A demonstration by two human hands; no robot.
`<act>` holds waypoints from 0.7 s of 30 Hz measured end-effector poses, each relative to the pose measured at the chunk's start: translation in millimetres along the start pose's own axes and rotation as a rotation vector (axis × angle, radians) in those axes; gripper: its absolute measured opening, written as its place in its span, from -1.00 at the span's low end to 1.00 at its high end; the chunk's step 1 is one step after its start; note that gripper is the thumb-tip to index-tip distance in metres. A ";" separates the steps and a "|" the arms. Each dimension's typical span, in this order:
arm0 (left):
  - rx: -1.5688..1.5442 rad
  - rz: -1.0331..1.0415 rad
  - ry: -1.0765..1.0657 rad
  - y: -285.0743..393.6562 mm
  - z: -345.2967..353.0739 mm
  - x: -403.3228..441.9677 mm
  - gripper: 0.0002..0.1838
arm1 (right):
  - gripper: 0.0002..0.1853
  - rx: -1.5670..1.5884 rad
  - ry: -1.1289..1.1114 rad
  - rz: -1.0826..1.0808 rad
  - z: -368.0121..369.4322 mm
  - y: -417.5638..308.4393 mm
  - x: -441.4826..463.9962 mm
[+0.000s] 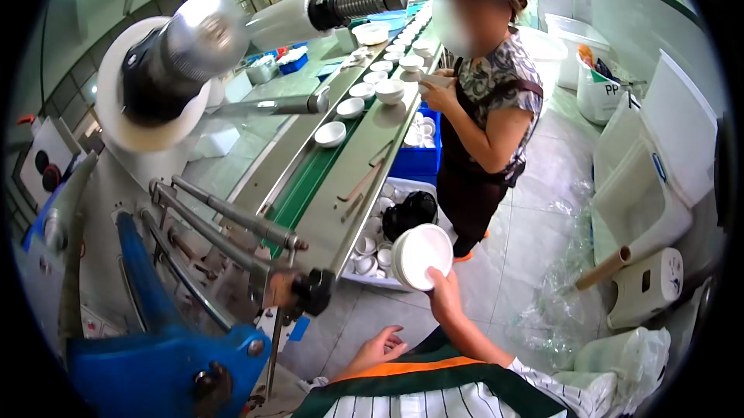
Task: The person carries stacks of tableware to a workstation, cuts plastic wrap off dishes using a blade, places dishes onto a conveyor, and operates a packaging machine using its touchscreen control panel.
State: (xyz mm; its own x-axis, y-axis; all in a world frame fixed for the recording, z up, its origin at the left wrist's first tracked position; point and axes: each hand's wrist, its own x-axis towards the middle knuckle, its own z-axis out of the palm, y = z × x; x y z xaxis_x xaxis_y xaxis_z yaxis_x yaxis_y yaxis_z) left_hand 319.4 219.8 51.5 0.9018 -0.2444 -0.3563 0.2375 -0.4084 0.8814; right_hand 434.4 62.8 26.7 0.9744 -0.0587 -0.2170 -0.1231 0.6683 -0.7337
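Observation:
My right hand (446,295) grips a short stack of white bowls (428,254) at its near edge, thumb on the pale round face and the rest of the fingers hidden behind. The stack is tilted out in front of me, and I cannot tell how many pieces are in it. Lower and to the left, my left hand (380,348) is held near my body with its fingers loosely apart and nothing in them. Behind the stack, a white crate (387,285) on the floor holds small white pieces and a black bag (411,215).
A green conveyor belt (297,195) carries white bowls (331,134) away from me. Metal rods and a blue machine arm (167,364) crowd the left. A co-worker (488,100) stands beside the belt holding a white piece. A blue crate (416,161), white tubs (643,178) and plastic wrap line the floor.

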 end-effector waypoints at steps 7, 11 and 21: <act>-0.125 -0.114 0.271 17.2 -11.3 69.2 -0.44 | -0.54 -0.638 -0.386 -0.293 78.7 -29.0 248.1; -0.060 -0.138 0.531 30.3 1.7 114.7 -0.45 | -0.61 -0.961 -0.344 -0.543 150.5 -56.5 400.1; -0.119 -0.338 0.721 68.0 40.8 158.4 -0.51 | -0.74 -1.714 -0.465 -0.897 81.8 3.6 649.0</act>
State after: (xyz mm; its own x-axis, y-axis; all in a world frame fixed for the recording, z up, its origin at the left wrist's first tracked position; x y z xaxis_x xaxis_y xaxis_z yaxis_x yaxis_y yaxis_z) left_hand 463.7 117.5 42.3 0.7757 0.5205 -0.3570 0.5391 -0.2524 0.8036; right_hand 1081.8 87.8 -64.1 0.7798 0.4403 0.4450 0.5978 -0.7349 -0.3203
